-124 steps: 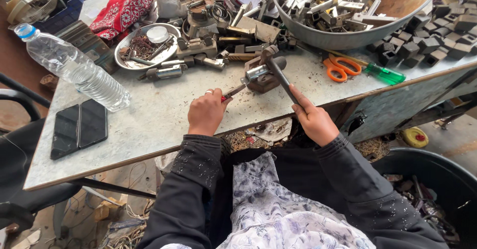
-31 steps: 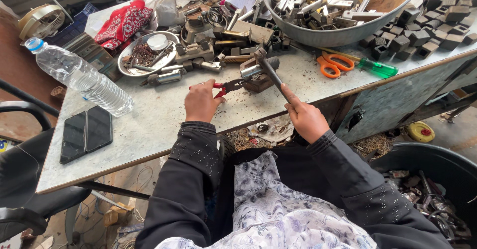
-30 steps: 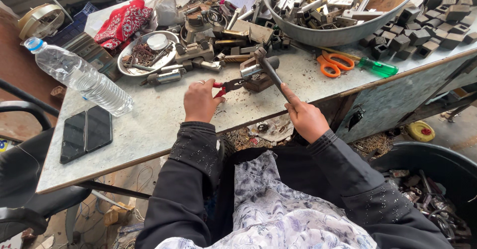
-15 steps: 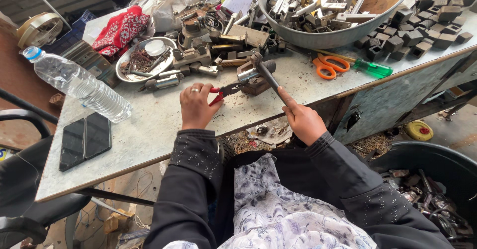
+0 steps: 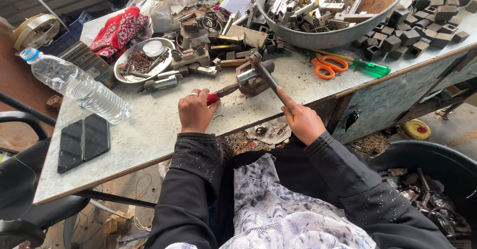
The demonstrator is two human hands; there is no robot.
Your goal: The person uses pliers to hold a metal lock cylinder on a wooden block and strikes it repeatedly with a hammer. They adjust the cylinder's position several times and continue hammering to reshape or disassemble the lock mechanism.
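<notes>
Left hand [image 5: 195, 111] is closed round the red-handled pliers [image 5: 223, 91], pinning a small metal part [image 5: 247, 75] on the block [image 5: 254, 83], just in front of the big tub [image 5: 318, 35]. Right hand [image 5: 301, 121] grips the hammer [image 5: 266, 74] low on its handle, head right over the part. I'd say short square taps are best, with the pliers held flat and knuckles well back from the block.

Grey worktable [image 5: 164, 130] – water bottle [image 5: 77, 86], two phones [image 5: 83, 142], orange scissors [image 5: 332, 63], metal basin [image 5: 323, 35].
</notes>
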